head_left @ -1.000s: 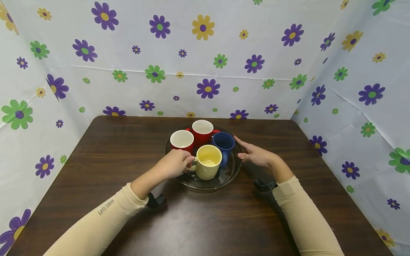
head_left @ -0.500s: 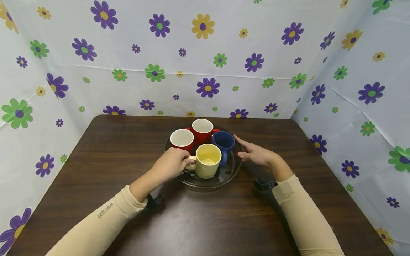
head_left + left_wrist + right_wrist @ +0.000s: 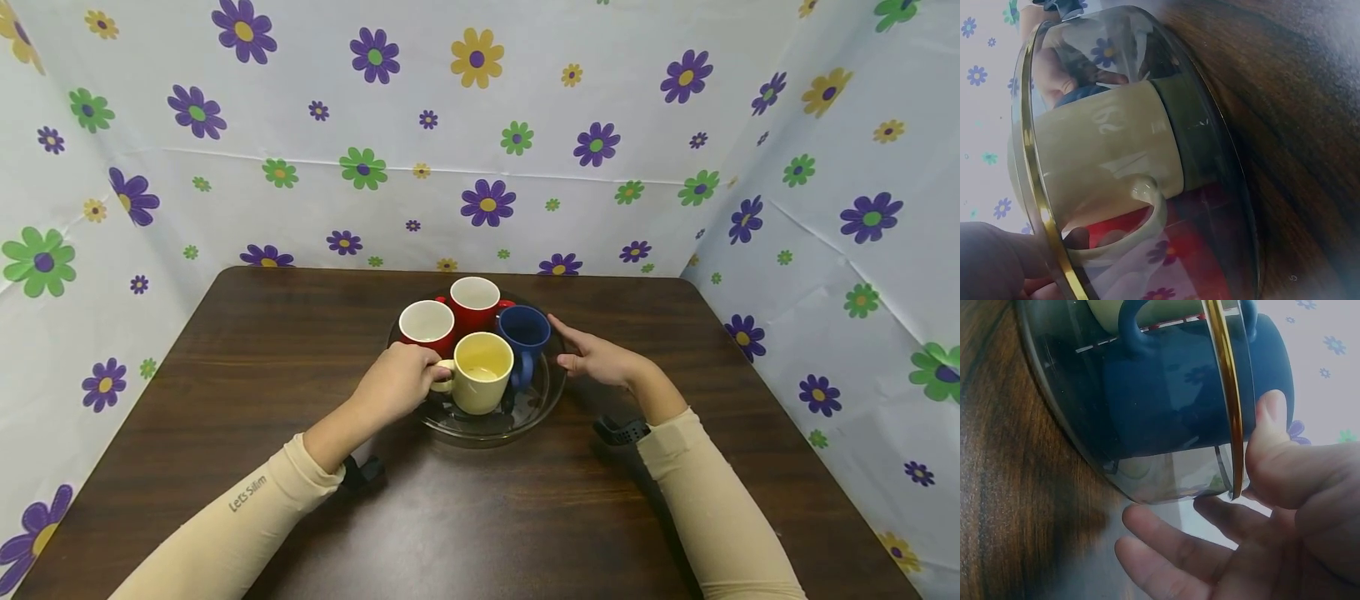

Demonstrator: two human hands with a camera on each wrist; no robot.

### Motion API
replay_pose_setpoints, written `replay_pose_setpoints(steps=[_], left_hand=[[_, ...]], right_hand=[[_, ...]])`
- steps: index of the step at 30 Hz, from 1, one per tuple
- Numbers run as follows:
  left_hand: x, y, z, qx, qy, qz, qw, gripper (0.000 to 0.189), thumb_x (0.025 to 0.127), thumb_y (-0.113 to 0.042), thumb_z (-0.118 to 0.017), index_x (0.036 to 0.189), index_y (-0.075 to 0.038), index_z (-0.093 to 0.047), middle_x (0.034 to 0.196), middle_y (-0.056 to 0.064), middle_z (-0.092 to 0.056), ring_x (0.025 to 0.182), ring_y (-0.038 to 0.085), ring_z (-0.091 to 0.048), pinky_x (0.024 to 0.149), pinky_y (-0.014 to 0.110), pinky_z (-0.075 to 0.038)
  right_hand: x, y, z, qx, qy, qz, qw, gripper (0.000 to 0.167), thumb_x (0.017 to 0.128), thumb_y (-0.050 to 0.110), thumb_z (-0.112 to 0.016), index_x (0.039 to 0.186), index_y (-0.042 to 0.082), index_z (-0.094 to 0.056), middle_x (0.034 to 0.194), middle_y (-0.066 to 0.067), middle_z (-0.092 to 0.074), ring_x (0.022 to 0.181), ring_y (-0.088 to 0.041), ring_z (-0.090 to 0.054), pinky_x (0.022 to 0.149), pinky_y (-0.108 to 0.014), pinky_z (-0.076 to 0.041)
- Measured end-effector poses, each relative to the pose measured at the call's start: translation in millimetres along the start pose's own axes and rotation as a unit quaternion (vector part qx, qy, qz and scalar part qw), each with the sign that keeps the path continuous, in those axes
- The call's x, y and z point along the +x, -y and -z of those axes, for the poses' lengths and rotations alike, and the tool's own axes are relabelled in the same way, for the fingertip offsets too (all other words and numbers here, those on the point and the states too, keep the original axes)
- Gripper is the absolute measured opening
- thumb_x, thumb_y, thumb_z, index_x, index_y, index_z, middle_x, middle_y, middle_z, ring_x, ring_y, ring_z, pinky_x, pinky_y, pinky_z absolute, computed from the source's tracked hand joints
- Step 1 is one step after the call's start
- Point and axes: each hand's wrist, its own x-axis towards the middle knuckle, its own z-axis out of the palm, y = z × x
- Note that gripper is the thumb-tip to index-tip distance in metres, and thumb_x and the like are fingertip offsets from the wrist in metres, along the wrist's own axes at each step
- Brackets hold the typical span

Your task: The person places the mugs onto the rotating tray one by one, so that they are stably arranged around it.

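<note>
A tinted glass bowl (image 3: 480,437) with a gold rim (image 3: 1230,381) holds the mugs on the table. My left hand (image 3: 397,379) pinches the handle of a yellow mug (image 3: 480,396) at the bowl's near side; the left wrist view shows this mug (image 3: 1104,150) partly through the glass. Behind it are two red mugs with white insides, one at left (image 3: 431,340) and one at back (image 3: 474,318). A blue mug (image 3: 525,329) stands at right. My right hand (image 3: 603,364) is at the bowl's right side, thumb by the rim, fingers extended outside the glass.
The dark wooden table (image 3: 480,517) extends around the bowl on all sides. A white flowered sheet (image 3: 420,208) hangs behind the table and along both sides. Black wrist devices are at the left cuff (image 3: 362,473) and right cuff (image 3: 621,431).
The yellow mug has shifted slightly left inside the bowl, with my left hand still on its handle. My right hand has stayed in place at the bowl's side.
</note>
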Motion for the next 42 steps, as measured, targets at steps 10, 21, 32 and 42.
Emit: replay_pose_setpoints(steps=[10, 21, 32, 42], left_hand=[[1.3, 3.3, -1.6, 0.012, -0.011, -0.004, 0.9999, 0.023, 0.091, -0.027, -0.076, 0.074, -0.014, -0.07, 0.06, -0.007, -0.051, 0.059, 0.017, -0.05, 0.059, 0.036, -0.047], [2.4, 10.0, -2.6, 0.008, -0.004, -0.006, 0.9999, 0.021, 0.093, -0.03, -0.075, 0.079, -0.014, -0.072, 0.064, -0.006, -0.055, 0.062, 0.018, -0.052, 0.063, 0.036, -0.049], [5.6, 11.9, -3.0, 0.004, -0.001, -0.017, 0.9998, 0.021, 0.093, -0.031, -0.074, 0.079, -0.014, -0.071, 0.066, -0.006, -0.056, 0.063, 0.018, -0.053, 0.064, 0.037, -0.049], [1.7, 9.2, 2.5, 0.073, -0.019, -0.018, 0.997, 0.031, 0.095, -0.038, -0.07, 0.073, -0.018, -0.065, 0.06, -0.006, -0.052, 0.058, 0.021, -0.054, 0.054, 0.042, -0.048]], right_hand=[[-2.1, 8.6, -6.9, -0.06, -0.028, 0.038, 0.9971, 0.064, 0.107, 0.012, -0.051, 0.162, 0.008, -0.02, 0.166, -0.021, -0.017, 0.151, -0.046, -0.017, 0.115, -0.066, -0.023], [-1.4, 13.5, -3.8, -0.111, -0.011, 0.014, 0.9937, 0.059, 0.108, 0.017, -0.048, 0.16, 0.001, -0.023, 0.165, -0.028, -0.009, 0.151, -0.048, -0.013, 0.116, -0.064, -0.023], [-0.4, 13.9, -0.2, -0.104, 0.009, -0.005, 0.9946, 0.061, 0.109, 0.018, -0.046, 0.161, 0.002, -0.019, 0.166, -0.028, -0.005, 0.145, -0.051, -0.027, 0.107, -0.061, -0.04], [1.4, 12.8, -0.4, -0.096, 0.011, -0.001, 0.9953, 0.061, 0.109, 0.017, -0.046, 0.161, 0.002, -0.018, 0.166, -0.027, -0.006, 0.147, -0.05, -0.023, 0.106, -0.061, -0.041]])
